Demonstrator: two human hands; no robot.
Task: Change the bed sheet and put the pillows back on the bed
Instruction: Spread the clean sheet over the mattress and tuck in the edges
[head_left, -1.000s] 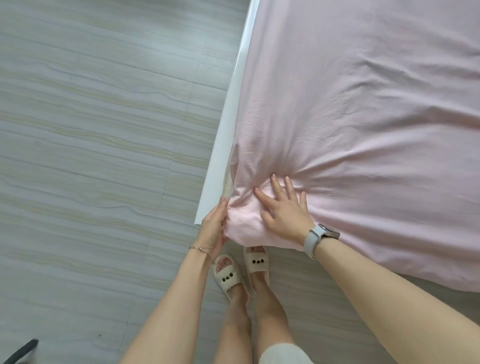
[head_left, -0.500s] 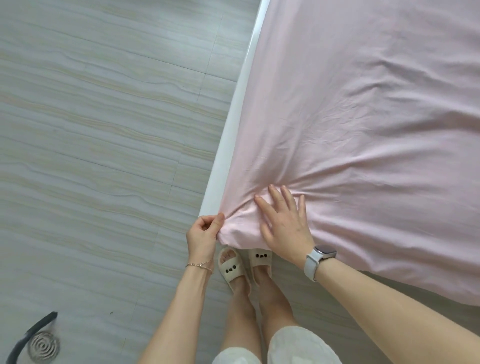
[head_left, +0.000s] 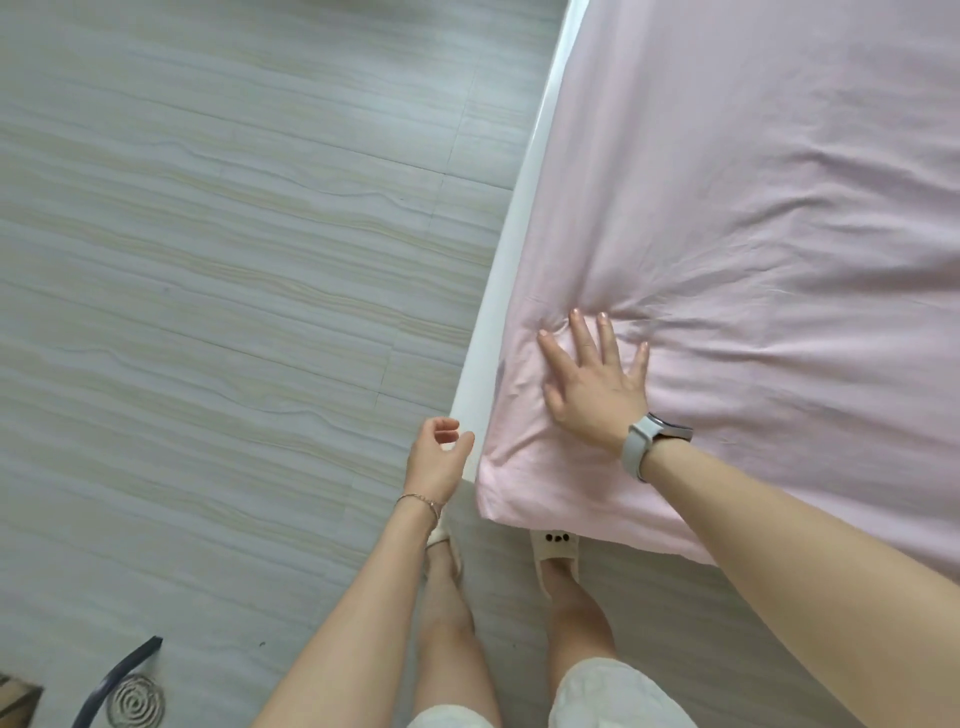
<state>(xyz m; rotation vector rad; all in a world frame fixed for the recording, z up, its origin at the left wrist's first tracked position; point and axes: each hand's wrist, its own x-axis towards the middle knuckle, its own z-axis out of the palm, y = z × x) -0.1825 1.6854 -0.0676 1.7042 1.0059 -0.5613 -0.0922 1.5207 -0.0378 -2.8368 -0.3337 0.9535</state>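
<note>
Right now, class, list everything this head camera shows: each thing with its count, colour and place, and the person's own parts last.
bed sheet: one, pale pink, spread over the bed, corner fitted.
bed frame: one, white, along the sheet's left edge.
floor: grey wood-look planks, left and below.
spiral metal object: one, silvery, bottom left on the floor.
slippers: two, cream, by the bed corner.
smartwatch: one, pale grey strap, right wrist.
bracelet: one, thin gold, left wrist.
right hand: flat, fingers spread, pressing the sheet corner.
left hand: loosely curled, empty, beside the frame corner.
</note>
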